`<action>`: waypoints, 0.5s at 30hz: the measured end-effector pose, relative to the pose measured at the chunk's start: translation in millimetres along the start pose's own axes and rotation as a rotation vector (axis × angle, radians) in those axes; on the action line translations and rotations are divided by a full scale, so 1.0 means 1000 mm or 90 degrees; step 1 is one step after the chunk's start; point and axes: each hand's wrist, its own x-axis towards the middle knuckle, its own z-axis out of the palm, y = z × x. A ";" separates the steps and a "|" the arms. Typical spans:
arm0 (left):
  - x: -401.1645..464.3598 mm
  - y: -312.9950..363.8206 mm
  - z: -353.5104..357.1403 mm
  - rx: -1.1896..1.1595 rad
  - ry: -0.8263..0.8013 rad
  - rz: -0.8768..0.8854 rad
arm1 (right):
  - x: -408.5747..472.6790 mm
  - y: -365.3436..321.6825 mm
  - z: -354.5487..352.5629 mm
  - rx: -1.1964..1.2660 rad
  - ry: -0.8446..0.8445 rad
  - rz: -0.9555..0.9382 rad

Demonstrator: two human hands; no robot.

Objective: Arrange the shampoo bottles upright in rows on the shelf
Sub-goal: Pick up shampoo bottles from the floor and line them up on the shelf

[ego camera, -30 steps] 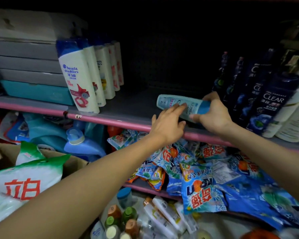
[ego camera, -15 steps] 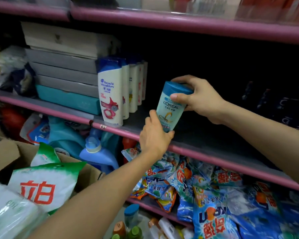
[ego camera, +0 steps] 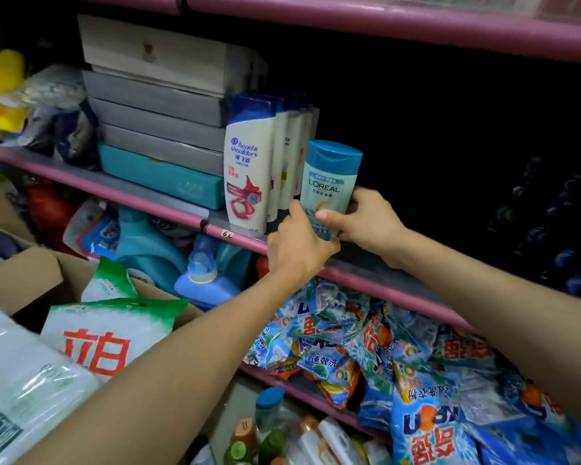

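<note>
L'Oréal bottle: stood upright on the shelf, just right of the Head & Shoulders row; pinched low by left hand and right hand, presumably for steadying and row alignment.

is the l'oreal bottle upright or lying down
Upright: the L'Oreal bottle has its blue cap on top and label reading level, held low by the left hand and right hand.

teal bottle: L'OREAL | white bottle: head & shoulders | shelf edge tag: 6
</note>
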 end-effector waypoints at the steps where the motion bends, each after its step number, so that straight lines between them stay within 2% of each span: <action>1: 0.000 -0.001 0.000 0.008 0.000 0.007 | -0.001 0.004 0.003 -0.013 0.027 -0.010; 4: 0.002 -0.001 0.001 0.029 -0.050 0.033 | -0.003 0.012 0.005 -0.004 0.089 -0.007; 8: -0.004 0.007 0.004 0.023 -0.151 0.110 | -0.022 0.017 -0.013 0.167 0.168 0.126; 11: -0.025 0.029 -0.004 -0.078 -0.107 0.178 | -0.063 0.005 -0.028 0.149 0.221 0.024; 13: -0.046 0.040 -0.012 -0.159 -0.076 0.214 | -0.096 -0.007 -0.034 0.109 0.214 -0.062; 15: -0.070 0.040 -0.018 -0.192 -0.080 0.245 | -0.124 -0.014 -0.038 0.116 0.178 -0.077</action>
